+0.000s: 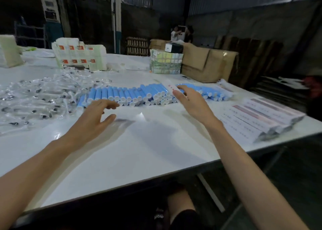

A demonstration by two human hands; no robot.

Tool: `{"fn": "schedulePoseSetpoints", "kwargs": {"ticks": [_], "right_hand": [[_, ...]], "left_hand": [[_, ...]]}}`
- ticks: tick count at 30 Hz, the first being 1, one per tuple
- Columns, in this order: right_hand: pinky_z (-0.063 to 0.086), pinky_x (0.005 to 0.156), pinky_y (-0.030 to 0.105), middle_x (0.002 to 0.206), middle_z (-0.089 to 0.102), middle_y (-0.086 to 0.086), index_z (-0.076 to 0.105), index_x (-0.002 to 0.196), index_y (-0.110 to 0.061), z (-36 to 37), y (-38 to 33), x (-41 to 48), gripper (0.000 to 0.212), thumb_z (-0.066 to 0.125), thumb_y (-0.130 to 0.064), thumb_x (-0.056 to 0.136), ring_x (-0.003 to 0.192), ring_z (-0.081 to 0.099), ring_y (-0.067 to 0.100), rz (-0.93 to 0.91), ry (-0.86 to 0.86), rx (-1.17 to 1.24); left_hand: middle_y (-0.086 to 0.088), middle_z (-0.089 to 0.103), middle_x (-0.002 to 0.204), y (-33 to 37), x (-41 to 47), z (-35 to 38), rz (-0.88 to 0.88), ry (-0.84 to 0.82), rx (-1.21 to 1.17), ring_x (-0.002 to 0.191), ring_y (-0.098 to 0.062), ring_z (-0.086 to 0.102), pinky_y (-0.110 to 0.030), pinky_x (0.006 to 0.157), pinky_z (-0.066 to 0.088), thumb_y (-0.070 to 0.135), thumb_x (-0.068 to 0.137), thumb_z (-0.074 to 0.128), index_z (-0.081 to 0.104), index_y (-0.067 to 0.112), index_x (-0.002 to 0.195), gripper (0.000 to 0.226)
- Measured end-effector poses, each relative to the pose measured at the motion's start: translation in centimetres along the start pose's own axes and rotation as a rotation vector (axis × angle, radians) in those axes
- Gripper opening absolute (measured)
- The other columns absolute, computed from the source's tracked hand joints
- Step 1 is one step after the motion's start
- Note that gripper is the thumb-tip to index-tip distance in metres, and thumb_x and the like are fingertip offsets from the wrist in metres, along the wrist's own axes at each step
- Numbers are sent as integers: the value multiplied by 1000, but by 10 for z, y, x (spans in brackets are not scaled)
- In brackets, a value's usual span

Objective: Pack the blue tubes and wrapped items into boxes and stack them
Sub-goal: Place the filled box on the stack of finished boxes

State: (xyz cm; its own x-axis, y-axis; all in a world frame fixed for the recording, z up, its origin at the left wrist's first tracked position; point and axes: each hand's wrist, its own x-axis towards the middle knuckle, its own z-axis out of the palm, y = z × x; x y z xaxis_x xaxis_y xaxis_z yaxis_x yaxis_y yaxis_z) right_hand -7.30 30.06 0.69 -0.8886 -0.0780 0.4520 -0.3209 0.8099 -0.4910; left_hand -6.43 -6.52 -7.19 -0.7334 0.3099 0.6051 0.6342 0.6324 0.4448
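Observation:
A long pile of blue tubes (132, 94) with white caps lies across the middle of the white table (139, 151). Clear wrapped items (34, 97) are heaped at the left. My left hand (97, 114) hovers just in front of the tubes with its fingers spread, holding nothing; its fingertips are close to the caps. Over the right part of the pile, my right hand (190, 100) pinches a narrow white box (171, 87) with red marks, tilted above the tubes.
Flat white boxes (261, 118) lie stacked near the table's right edge. Packed white cartons (78, 55), a wrapped bundle (165, 62) and brown cardboard boxes (205, 64) stand at the back. Two people (183, 33) are far behind.

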Motion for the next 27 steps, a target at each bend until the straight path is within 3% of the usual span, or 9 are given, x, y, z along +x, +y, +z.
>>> {"fn": "schedulePoseSetpoints", "kwargs": {"ticks": [2, 5, 9, 14, 20, 24, 27], "right_hand": [[49, 94, 45, 130, 62, 10, 56, 143, -23, -36, 30, -3, 46, 44, -52, 108, 119, 58, 30, 69, 89, -226], [51, 92, 51, 132, 52, 20, 54, 143, -18, -84, 66, -15, 46, 44, -47, 109, 118, 56, 42, 191, 143, -609], [47, 95, 55, 129, 51, 23, 56, 137, -8, -125, 100, -43, 44, 53, -40, 107, 120, 51, 45, 319, 147, -893], [39, 115, 55, 148, 47, 22, 50, 147, -12, -134, 113, -63, 45, 46, -38, 110, 139, 43, 41, 452, 67, -953], [40, 117, 52, 149, 49, 20, 49, 147, -9, -129, 119, -68, 46, 48, -36, 110, 139, 46, 37, 473, 61, -958], [43, 112, 52, 143, 52, 20, 53, 142, -7, -119, 109, -54, 41, 54, -30, 107, 132, 49, 37, 377, 180, -902], [51, 93, 49, 124, 62, 18, 62, 131, -6, -90, 79, -30, 31, 52, -24, 107, 113, 56, 34, 192, 251, -705]], "left_hand": [[10, 62, 127, -2, 0, 0, 31, -25, 38, 120, -16, 57, -42, 99, 51, 15, 104, 67, 60, 39, 133, 39], [12, 62, 127, -5, 1, 1, 40, -34, 55, 121, -16, 55, -43, 100, 51, 16, 104, 67, 65, 35, 130, 33], [10, 61, 126, -5, 3, -1, 49, -67, 81, 118, -18, 53, -48, 99, 50, 21, 104, 65, 66, 40, 126, 29], [13, 59, 127, -3, 1, -1, 37, -77, 79, 120, -17, 51, -48, 101, 49, 22, 104, 65, 68, 43, 123, 28], [14, 58, 126, 0, 0, -2, 30, -85, 71, 118, -15, 50, -45, 100, 48, 21, 104, 66, 69, 43, 122, 29], [16, 58, 126, 2, 0, -4, 23, -83, 79, 118, -15, 51, -44, 100, 48, 21, 105, 65, 69, 40, 123, 28], [23, 58, 123, 5, -1, -5, 18, -72, 84, 116, -11, 53, -42, 98, 50, 20, 105, 65, 70, 38, 123, 26]]}}
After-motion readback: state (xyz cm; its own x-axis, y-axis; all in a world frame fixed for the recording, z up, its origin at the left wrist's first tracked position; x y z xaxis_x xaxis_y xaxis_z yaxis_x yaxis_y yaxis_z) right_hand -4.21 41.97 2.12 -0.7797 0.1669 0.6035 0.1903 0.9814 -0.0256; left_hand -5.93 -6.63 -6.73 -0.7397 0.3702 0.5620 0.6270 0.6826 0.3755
